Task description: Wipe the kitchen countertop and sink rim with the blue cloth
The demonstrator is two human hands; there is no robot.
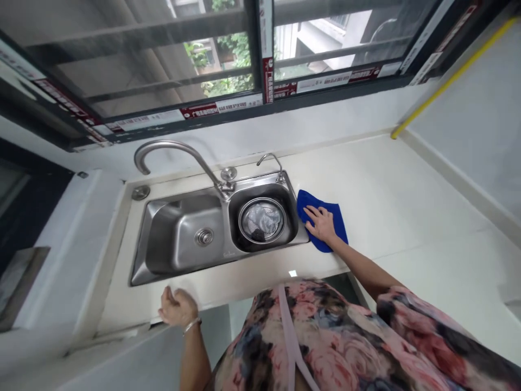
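Observation:
My right hand lies palm down on a blue cloth, its fingers spread over the fabric. The cloth rests on the pale countertop just right of the sink, close to the rim. At the counter's front edge, below the left basin, is my left hand. Its fingers are loosely curled, nothing shows in them, and a bracelet circles the wrist. In the right basin sits a round metal strainer basket with a crumpled clear plastic bag and a small dark item inside.
A tall curved faucet rises behind the basins, its spout over the left one. A smaller thin tap stands at the right basin's back corner. Behind the counter is a window. A yellow pipe runs down the right wall.

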